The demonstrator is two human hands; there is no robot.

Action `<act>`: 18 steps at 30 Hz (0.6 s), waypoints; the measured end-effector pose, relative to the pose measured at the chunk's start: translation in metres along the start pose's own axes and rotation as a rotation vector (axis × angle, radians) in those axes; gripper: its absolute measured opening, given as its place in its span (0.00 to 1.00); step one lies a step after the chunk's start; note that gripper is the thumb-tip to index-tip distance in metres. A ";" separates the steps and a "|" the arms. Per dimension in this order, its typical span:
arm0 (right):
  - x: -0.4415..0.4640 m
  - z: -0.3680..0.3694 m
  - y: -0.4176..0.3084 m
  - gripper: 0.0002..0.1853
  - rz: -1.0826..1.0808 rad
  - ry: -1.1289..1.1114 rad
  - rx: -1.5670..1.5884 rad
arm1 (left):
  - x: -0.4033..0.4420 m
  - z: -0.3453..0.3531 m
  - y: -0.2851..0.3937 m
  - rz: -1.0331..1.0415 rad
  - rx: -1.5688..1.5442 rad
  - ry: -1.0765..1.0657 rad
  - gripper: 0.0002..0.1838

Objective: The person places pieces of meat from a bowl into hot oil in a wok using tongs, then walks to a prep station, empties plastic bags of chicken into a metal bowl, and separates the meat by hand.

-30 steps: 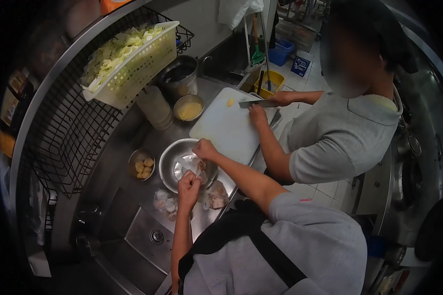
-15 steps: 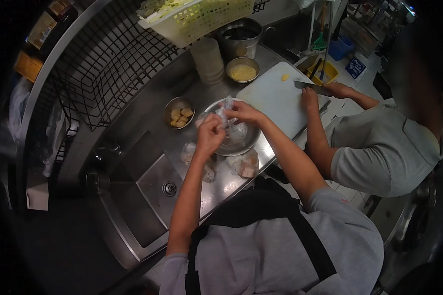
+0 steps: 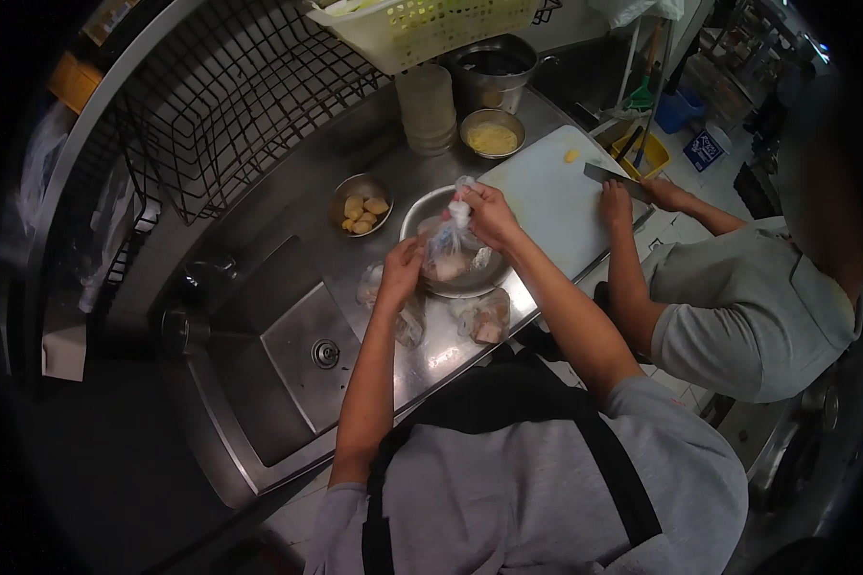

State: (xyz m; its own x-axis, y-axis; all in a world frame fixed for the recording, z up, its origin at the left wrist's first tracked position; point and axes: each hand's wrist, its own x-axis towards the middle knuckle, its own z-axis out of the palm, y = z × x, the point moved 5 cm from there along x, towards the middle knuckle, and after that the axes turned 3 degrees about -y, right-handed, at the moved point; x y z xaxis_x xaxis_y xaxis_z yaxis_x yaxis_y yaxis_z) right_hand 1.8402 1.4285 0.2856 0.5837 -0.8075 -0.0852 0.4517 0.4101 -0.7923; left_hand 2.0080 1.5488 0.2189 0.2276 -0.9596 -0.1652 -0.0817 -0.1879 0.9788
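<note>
My right hand (image 3: 492,217) grips the twisted neck of a clear plastic bag (image 3: 446,257) with pale pinkish pieces inside. The bag hangs over a steel bowl (image 3: 482,281). Beside the bag's left side is my left hand (image 3: 402,274), its fingers curled together; whether they pinch the plastic is hidden. Another filled plastic bag (image 3: 482,316) lies on the counter in front of the bowl. A further bag (image 3: 411,323) is partly covered by my left hand and forearm.
A small bowl of yellowish chunks (image 3: 362,211) stands left; a bowl of yellow food (image 3: 493,139) stands behind. At right, a co-worker's hands (image 3: 618,203) hold a knife (image 3: 612,178) over a white cutting board (image 3: 542,196). The sink (image 3: 292,359) lies left, below a wire rack (image 3: 230,115).
My right hand has risen slightly, and the bag now hangs more fully in view beneath it. My left hand has moved from the bag's top down to its left side.
</note>
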 end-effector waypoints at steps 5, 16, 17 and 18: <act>-0.001 0.001 0.000 0.08 0.006 0.066 0.118 | -0.006 0.013 0.009 -0.167 -0.410 0.014 0.14; -0.010 -0.034 0.001 0.17 -0.012 0.093 -0.925 | 0.002 0.028 0.031 0.106 -0.097 0.105 0.08; -0.016 -0.031 0.001 0.17 -0.008 0.088 -0.924 | 0.004 0.032 0.039 0.173 -0.022 0.084 0.09; -0.023 -0.026 -0.004 0.19 -0.090 0.110 -0.973 | 0.004 0.037 0.047 0.171 -0.021 0.089 0.09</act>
State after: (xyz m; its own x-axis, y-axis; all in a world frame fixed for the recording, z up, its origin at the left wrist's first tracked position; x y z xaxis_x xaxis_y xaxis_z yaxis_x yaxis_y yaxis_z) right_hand 1.8073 1.4341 0.2749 0.4858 -0.8739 -0.0171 -0.2908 -0.1432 -0.9460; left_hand 1.9694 1.5288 0.2595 0.2976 -0.9546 0.0144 -0.1062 -0.0181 0.9942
